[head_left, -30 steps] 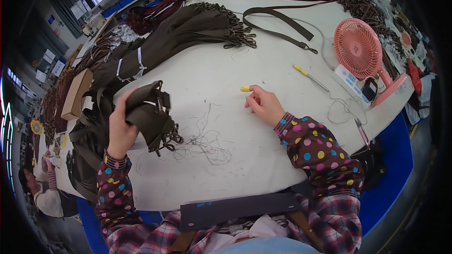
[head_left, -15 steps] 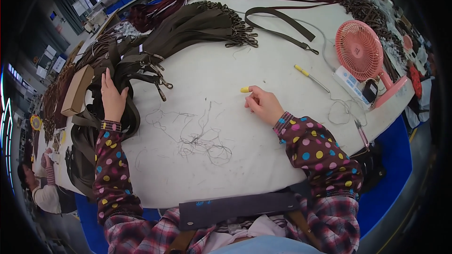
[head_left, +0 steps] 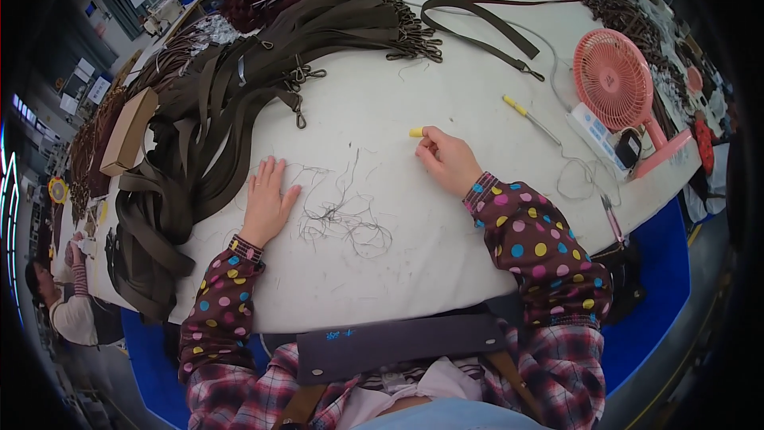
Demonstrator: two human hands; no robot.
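Observation:
My left hand [head_left: 268, 203] lies flat on the white tabletop, its fingers stretched and a ring on one of them. It touches the edge of a loose tangle of dark threads [head_left: 338, 219] and holds nothing. Left of it is a large heap of dark olive webbing straps [head_left: 215, 123], whose metal snap hooks [head_left: 301, 111] point toward the middle. My right hand [head_left: 450, 161] rests on the table to the right of the threads, loosely curled, with thumb and index finger apart. A yellow cover [head_left: 416, 132] sits on its index fingertip. I see nothing held in it.
A pink fan [head_left: 613, 84] stands at the right beside a white power strip [head_left: 597, 137]. A yellow-ended tool [head_left: 529, 119], small pink-handled snips [head_left: 612, 219] and a single strap [head_left: 485, 20] lie nearby. A cardboard box [head_left: 129, 131] is at the left. Another person [head_left: 68, 302] works at far left.
My left hand has come away from the straps, moving right and nearer to me onto the table. The nearest straps and hooks now lie shifted and spread. My right hand has hardly moved.

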